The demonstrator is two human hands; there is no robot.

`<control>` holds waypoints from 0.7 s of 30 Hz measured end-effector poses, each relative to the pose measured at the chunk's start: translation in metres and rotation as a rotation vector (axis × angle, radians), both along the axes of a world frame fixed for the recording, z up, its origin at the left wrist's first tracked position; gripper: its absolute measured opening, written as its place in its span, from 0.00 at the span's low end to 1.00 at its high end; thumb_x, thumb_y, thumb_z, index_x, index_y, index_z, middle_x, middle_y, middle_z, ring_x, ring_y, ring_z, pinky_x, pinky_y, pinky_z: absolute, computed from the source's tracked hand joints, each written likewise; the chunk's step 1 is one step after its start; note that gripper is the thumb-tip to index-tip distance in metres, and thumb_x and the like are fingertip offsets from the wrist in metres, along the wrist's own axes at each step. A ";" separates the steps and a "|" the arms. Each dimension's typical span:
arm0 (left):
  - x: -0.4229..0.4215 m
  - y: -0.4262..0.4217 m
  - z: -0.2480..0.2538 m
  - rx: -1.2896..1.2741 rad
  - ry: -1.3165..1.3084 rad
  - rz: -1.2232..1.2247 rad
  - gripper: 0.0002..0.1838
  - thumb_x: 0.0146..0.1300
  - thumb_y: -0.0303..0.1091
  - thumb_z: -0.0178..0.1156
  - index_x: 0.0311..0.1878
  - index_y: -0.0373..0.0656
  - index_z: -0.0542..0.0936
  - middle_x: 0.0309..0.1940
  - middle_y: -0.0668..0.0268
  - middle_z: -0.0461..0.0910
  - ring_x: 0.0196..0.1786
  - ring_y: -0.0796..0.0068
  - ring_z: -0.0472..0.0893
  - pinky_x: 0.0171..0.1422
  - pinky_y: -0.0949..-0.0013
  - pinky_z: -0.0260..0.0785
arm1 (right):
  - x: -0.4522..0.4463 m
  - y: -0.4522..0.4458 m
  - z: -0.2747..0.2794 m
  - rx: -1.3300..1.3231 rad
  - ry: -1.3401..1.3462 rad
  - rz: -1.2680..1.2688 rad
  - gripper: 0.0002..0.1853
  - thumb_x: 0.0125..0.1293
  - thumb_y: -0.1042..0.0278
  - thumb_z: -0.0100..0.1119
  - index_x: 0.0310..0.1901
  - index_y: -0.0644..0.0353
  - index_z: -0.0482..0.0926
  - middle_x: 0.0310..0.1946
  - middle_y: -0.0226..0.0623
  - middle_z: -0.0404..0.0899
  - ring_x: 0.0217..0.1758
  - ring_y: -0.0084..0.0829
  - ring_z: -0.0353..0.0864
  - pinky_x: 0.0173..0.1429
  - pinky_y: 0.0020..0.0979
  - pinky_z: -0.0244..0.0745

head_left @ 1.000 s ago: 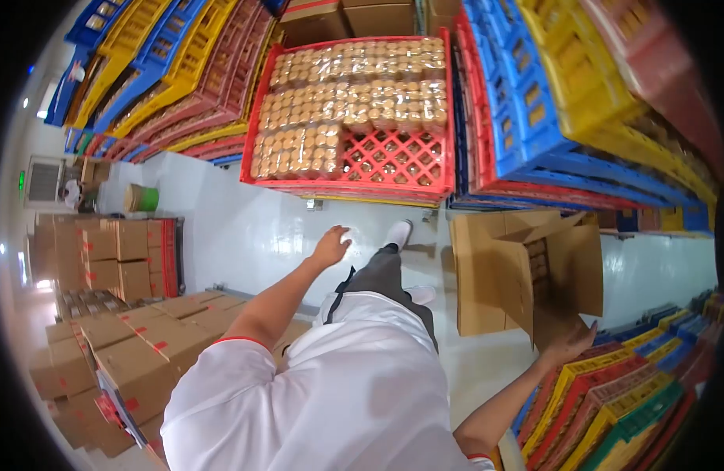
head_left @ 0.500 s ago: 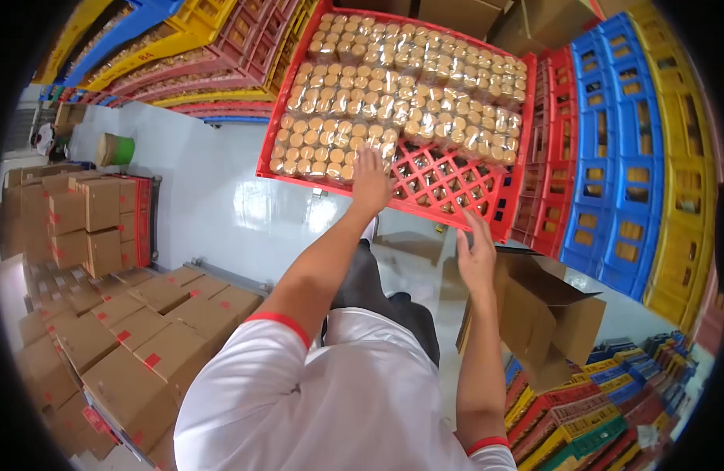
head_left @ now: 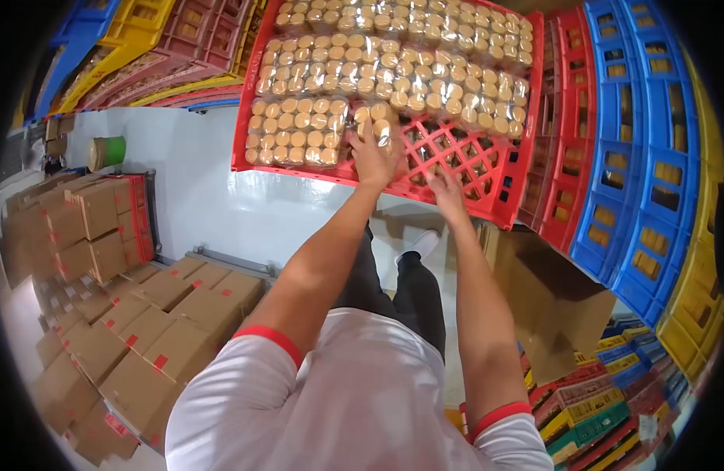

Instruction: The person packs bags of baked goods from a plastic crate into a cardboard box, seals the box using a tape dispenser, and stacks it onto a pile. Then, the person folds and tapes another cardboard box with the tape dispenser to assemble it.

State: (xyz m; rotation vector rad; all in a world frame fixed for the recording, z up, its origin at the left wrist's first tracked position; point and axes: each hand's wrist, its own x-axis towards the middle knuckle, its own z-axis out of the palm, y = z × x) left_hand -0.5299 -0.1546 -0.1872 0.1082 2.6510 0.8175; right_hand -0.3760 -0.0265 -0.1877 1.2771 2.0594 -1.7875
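Note:
A red crate [head_left: 487, 188] holds rows of clear-wrapped packs of round, golden-topped pieces [head_left: 299, 133]. My left hand [head_left: 375, 161] grips a small wrapped pack [head_left: 381, 125] in the front row, its fingers on the pack's near side and top. A gap separates this pack from the larger one to its left. To the right, bare red lattice [head_left: 448, 153] shows, with more round pieces visible beneath it. My right hand [head_left: 448, 192] is at the crate's front edge beside the lattice, fingers apart and holding nothing.
Blue crates [head_left: 613, 157] and yellow crates [head_left: 699, 298] are stacked at the right, more crates [head_left: 158, 55] at the upper left. Taped cardboard boxes [head_left: 158, 337] fill the lower left. An open cardboard box [head_left: 550, 290] stands below the crate's right side.
My left hand has closed on the small pack, which now stands apart from its left neighbour. My right hand has moved in against the crate's front edge. The view has shifted.

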 end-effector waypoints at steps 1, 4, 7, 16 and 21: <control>0.001 -0.005 -0.026 0.252 0.021 -0.066 0.53 0.56 0.31 0.75 0.82 0.48 0.56 0.77 0.44 0.57 0.72 0.41 0.67 0.69 0.42 0.69 | -0.005 0.008 0.006 -0.113 0.007 -0.046 0.27 0.75 0.48 0.60 0.67 0.57 0.77 0.56 0.44 0.84 0.62 0.34 0.82 0.62 0.37 0.78; 0.027 -0.004 0.023 0.949 -0.520 0.112 0.54 0.57 0.26 0.73 0.84 0.48 0.53 0.73 0.49 0.67 0.75 0.55 0.69 0.71 0.58 0.71 | -0.011 0.031 0.018 -0.824 0.119 -0.349 0.32 0.73 0.46 0.62 0.72 0.52 0.70 0.63 0.39 0.79 0.66 0.35 0.80 0.64 0.39 0.78; 0.050 -0.001 0.030 0.993 -0.692 -0.093 0.52 0.59 0.28 0.74 0.84 0.44 0.56 0.73 0.53 0.67 0.72 0.63 0.73 0.69 0.64 0.73 | -0.008 0.042 0.017 -0.797 0.308 -0.236 0.38 0.70 0.49 0.66 0.76 0.51 0.63 0.68 0.38 0.74 0.67 0.36 0.78 0.65 0.41 0.78; -0.050 -0.082 -0.022 -0.322 0.473 -0.193 0.45 0.67 0.44 0.69 0.78 0.32 0.59 0.78 0.31 0.53 0.79 0.29 0.57 0.81 0.38 0.52 | 0.016 0.069 0.040 0.503 -0.167 -0.255 0.58 0.53 0.49 0.79 0.83 0.46 0.53 0.65 0.59 0.71 0.69 0.58 0.73 0.72 0.53 0.70; -0.028 -0.074 -0.018 -0.402 0.497 -0.315 0.48 0.61 0.39 0.73 0.80 0.38 0.59 0.80 0.34 0.51 0.79 0.32 0.57 0.77 0.37 0.56 | 0.026 0.071 0.017 0.765 -0.335 -0.114 0.61 0.51 0.47 0.81 0.83 0.45 0.52 0.60 0.56 0.71 0.64 0.59 0.73 0.66 0.55 0.72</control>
